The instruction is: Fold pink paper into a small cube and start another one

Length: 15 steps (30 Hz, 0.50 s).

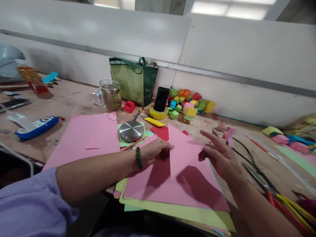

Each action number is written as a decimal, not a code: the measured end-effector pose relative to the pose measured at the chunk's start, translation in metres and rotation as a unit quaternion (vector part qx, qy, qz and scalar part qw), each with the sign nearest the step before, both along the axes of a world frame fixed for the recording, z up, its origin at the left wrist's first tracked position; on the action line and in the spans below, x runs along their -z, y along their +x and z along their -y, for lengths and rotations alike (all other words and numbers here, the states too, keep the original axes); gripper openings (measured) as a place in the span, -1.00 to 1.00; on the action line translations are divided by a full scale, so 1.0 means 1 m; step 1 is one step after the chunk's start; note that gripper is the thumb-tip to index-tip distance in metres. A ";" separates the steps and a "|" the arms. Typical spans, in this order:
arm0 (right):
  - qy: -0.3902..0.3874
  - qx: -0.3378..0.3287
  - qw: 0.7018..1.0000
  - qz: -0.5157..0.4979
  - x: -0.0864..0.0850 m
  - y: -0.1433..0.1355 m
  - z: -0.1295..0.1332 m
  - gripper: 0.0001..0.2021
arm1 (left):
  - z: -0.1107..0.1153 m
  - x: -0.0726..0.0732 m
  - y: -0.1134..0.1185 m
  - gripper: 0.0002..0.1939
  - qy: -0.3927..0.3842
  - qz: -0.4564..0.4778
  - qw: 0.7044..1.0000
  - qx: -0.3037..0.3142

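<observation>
A pink sheet (184, 154) stands partly raised over a stack of pink and yellow-green paper (158, 194) at the table's front edge. My left hand (158, 151), with a green bead bracelet at the wrist, pinches the raised sheet's left edge between thumb and fingers. On the sheet's right side is my right hand (219, 154), its fingers apart and bent, holding nothing. Shadows of both hands fall on the pink paper. Another pink sheet (91, 138) lies to the left, beyond my left forearm.
Behind the stack are a round metal weight (131, 131), a yellow cutter (154, 122), a phone (161, 98) and colourful paper boxes (182, 103). A glass mug (110, 95) stands near a green bag (134, 79). At right are a pink glue gun (228, 135) and scissors (259, 177).
</observation>
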State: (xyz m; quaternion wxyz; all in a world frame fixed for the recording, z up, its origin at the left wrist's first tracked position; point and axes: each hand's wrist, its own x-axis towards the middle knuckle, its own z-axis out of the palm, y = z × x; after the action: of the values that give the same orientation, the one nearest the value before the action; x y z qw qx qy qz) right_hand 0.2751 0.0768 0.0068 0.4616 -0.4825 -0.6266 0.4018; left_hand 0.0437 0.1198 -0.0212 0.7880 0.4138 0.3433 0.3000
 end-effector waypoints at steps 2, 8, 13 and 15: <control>0.042 -0.024 0.998 0.043 -0.004 0.000 0.002 -0.46 | 0.001 -0.003 0.000 -0.81 -0.066 0.015 0.998 -0.003; 0.201 0.068 0.964 0.163 -0.010 0.001 0.006 -0.94 | 0.000 -0.007 0.000 -0.75 -0.070 -0.051 0.994 0.062; 0.080 0.065 0.995 0.007 -0.007 0.007 0.004 -0.76 | -0.003 -0.011 -0.007 -0.77 0.105 -0.025 0.994 -0.015; 0.047 0.053 0.997 -0.007 -0.005 0.009 0.003 -0.75 | -0.001 -0.014 -0.009 -0.70 0.176 0.019 0.984 0.032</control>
State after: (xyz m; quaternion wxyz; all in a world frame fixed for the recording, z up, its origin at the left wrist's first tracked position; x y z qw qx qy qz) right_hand 0.2839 0.0740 0.0121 0.5087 -0.4898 -0.6151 0.3506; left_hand 0.0348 0.1204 -0.0067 0.7185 0.5508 0.2564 0.3385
